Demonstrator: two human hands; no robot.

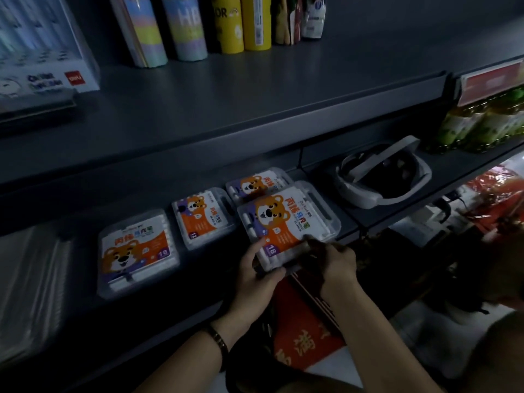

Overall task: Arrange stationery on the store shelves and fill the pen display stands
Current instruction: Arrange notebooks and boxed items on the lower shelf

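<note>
Both my hands hold one clear plastic marker case with an orange bear label marked 18 (286,222), tilted over the front of the lower dark shelf (198,282). My left hand (255,275) grips its near left corner, thumb on top. My right hand (336,260) pinches its near right edge. Three more bear cases lie flat on that shelf: a large one (139,252) at the left, a smaller one (202,217) in the middle, and one (256,182) partly hidden behind the held case.
A white headset (382,177) lies on the shelf to the right. The upper shelf (226,109) carries pastel and yellow tubes (229,24) and a white display box (42,52). Red packaged goods (303,333) sit below my arms, green packs (482,123) at far right.
</note>
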